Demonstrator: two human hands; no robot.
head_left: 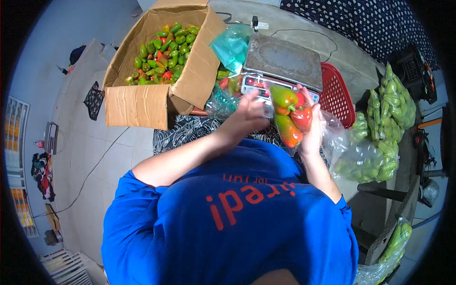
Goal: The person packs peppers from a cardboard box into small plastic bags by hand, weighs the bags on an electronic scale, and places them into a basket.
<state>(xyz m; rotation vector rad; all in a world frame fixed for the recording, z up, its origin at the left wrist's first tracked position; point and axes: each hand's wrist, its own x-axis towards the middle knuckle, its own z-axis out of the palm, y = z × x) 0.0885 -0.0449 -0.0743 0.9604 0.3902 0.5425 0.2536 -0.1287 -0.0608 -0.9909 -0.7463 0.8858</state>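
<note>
My right hand (311,128) is closed round a clear plastic bag of bell peppers (300,118), red, orange and green, held up in front of the scale. To its left is my left hand (247,115), its fingers smeared by motion and close to the bag's edge; whether they grip the plastic cannot be made out. Just behind both hands stands a digital scale (285,54) with a worn metal plate and a lit red display. A cardboard box (135,105) full of green and red peppers (166,52) stands at the back left.
Teal plastic bags (232,47) lie between box and scale, with more bagged peppers (228,85) below them. A red perforated basket (338,92) sits right of the scale. Filled bags of green vegetables (389,104) are piled at the right. A cable (90,178) crosses the floor at left.
</note>
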